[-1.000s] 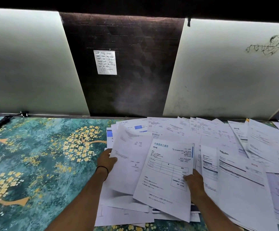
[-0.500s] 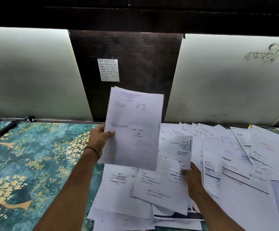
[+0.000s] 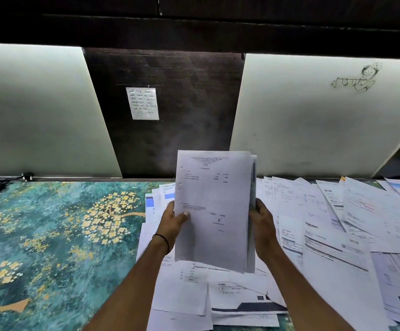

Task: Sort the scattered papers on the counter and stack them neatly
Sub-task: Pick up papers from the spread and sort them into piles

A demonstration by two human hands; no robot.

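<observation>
From the head camera, I have both hands raised over the patterned counter (image 3: pixel 51 235). My left hand (image 3: pixel 174 219) pinches the left edge of the held sheets (image 3: pixel 213 211), with the thumb across the printed face. My right hand (image 3: pixel 262 223) curls round their right edge. There is more than one sheet, because a second edge peeks out behind on the right, not squared with the front one. The scattered papers (image 3: pixel 337 199) lie overlapping on the right half of the counter, under and beyond my forearms. No neat stack shows yet.

The risks, as I judge them: the sheets stand upright and are gripped only at the sides, so the unaligned rear one could slide out and drop back into the mess. Tapping them square on loose paper rather than bare counter could shove the pile about.

One letterhead (image 3: pixel 332 259) reads "Rakuten". The front sheet's print is too faint to read. So are the handwritten note (image 3: pixel 143 103) on the dark panel (image 3: pixel 194 80) and the scribbled doodle (image 3: pixel 356 78) on the white one.
</observation>
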